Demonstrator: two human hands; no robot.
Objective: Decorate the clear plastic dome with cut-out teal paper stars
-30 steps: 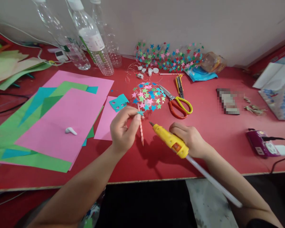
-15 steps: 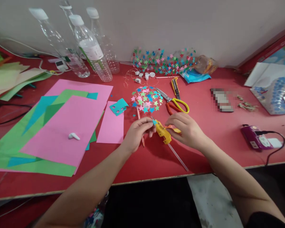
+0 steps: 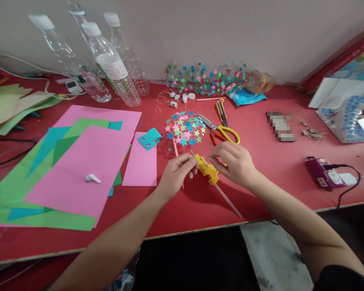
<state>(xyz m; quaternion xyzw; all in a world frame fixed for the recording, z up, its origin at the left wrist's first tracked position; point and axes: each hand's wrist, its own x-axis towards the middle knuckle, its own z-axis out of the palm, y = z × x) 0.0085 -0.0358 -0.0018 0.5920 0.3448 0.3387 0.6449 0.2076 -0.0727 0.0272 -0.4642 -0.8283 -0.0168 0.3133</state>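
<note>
Glue gun (image 3: 211, 176): between our two hands over the bench (image 3: 248, 121); we can't tell if it rests there.
Left hand (image 3: 177, 173): by the nozzle end, nearest it; we can't tell its grip.
Long axis: diagonal, nozzle (image 3: 193, 152) far-left, glue stick (image 3: 229, 201) near-right.
Right hand (image 3: 238, 163): curled beside the gun's body, grip hidden from us.
</note>
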